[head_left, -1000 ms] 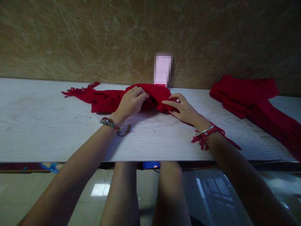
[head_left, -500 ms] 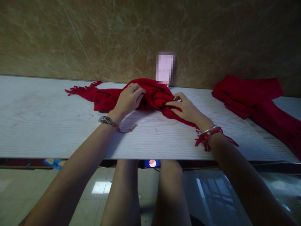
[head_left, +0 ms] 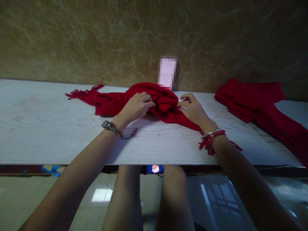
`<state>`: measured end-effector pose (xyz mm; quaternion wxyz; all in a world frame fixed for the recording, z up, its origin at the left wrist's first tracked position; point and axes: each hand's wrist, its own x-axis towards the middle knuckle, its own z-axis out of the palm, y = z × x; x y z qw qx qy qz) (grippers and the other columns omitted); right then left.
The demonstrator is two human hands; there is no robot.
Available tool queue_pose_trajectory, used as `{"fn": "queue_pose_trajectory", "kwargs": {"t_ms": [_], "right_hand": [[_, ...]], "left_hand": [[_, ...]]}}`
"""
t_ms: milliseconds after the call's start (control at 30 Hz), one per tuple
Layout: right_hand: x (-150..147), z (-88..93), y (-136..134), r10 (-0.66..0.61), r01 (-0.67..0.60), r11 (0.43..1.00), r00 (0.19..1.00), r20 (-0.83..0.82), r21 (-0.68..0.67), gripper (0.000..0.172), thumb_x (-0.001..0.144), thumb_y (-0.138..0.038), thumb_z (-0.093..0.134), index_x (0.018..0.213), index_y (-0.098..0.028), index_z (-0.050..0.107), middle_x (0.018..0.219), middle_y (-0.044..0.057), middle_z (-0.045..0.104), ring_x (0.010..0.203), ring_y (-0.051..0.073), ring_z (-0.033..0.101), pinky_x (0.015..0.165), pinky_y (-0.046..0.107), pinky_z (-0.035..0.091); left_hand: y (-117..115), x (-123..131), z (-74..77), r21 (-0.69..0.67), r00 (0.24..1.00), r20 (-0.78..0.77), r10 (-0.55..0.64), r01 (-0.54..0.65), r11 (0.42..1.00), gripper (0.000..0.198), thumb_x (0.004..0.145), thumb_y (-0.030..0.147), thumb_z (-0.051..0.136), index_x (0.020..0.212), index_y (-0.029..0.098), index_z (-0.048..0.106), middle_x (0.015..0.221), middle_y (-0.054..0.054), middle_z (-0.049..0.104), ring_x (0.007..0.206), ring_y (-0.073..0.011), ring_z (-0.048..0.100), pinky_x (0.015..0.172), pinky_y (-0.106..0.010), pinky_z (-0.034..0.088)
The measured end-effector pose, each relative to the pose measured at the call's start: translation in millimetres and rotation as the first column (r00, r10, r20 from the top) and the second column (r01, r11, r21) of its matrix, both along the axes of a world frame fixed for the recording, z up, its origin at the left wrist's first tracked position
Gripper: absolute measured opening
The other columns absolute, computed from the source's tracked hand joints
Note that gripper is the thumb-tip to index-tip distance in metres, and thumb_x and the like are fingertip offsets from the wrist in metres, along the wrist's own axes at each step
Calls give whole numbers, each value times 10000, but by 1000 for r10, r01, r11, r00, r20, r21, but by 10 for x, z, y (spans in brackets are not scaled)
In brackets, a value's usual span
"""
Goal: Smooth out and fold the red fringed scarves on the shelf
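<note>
From my remote feed, the right hand (head_left: 191,109) has just drawn back from the rumpled middle of the red scarf (head_left: 158,96) to its right edge, its fingers loosely parted with the tips at the cloth. The left hand (head_left: 138,106) has slid a little rightward over the folds; its fingers curl down onto the fabric, but I can't tell whether they pinch it. I read this as the right side being let go while the left steadies the gathered middle. The scarf lies across the pale, wood-grained surface (head_left: 72,138), near the wall (head_left: 96,38), with soft matte folds heaped into a rounded bunch and 1 flatter tail ending in stringy fringe (head_left: 80,94). Well to the right, a 2nd red cloth (head_left: 252,96) sits in flatter layers. The wall looks glossy, brown and veined like marble.
</note>
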<state>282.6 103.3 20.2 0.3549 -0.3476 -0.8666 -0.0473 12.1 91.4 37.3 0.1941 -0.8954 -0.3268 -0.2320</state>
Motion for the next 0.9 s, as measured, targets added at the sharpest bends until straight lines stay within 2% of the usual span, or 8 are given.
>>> {"fn": "queue_pose_trajectory", "kwargs": {"t_ms": [167, 267, 367, 467, 700, 900], "right_hand": [[-4, 11, -14, 9, -9, 1000, 999, -51, 1, 45, 779, -228, 635, 755, -232, 673, 962, 58, 522, 845, 199, 541, 794, 390, 508], [-71, 22, -61, 14, -15, 1000, 997, -70, -15, 63, 772, -284, 655, 741, -234, 678, 939, 51, 516, 857, 204, 537, 799, 398, 502], [-186, 37, -135, 21, -22, 1000, 997, -72, -13, 94, 753, -307, 678, 807, -230, 688, 964, 59, 511, 894, 221, 534, 826, 417, 489], [-320, 38, -209, 6, -7, 1000, 998, -58, -22, 137, 748, -295, 681, 868, -228, 683, 1012, 74, 504, 939, 242, 527, 826, 430, 487], [-512, 12, -278, -80, 80, 997, 996, -45, 8, 169, 825, -202, 556, 934, -252, 677, 1081, 90, 522, 1025, 267, 499, 916, 470, 441], [-497, 24, -260, -97, 96, 995, 993, -66, -16, 161, 860, -220, 494, 837, -249, 650, 996, 83, 551, 963, 257, 512, 867, 463, 443]], "left_hand": [[-6, -22, 14, 6, 1000, 10, 15, -15, 1000, 312, 832, 88, 434, 966, 193, 695, 879, -63, 648, 852, -198, 530, 705, -330, 406], [-34, 0, 24, -22, 1000, -15, -15, 15, 1000, 277, 829, 120, 472, 988, 189, 688, 914, -67, 653, 895, -201, 539, 749, -334, 425], [-80, 52, 54, -64, 995, -71, -70, 65, 996, 173, 836, 191, 532, 899, 180, 693, 914, -68, 658, 901, -198, 551, 762, -324, 433], [-123, 109, 91, -88, 988, -124, -95, 84, 993, 139, 842, 204, 551, 814, 180, 685, 860, -58, 661, 856, -187, 562, 726, -306, 426], [-138, 112, 118, -81, 988, -145, -54, 42, 996, 178, 866, 181, 512, 824, 175, 684, 870, -68, 671, 846, -185, 564, 728, -304, 418], [-95, 65, 97, -90, 995, -93, -43, 35, 995, 222, 888, 187, 467, 819, 181, 678, 860, -61, 663, 817, -179, 545, 717, -301, 423]]}}
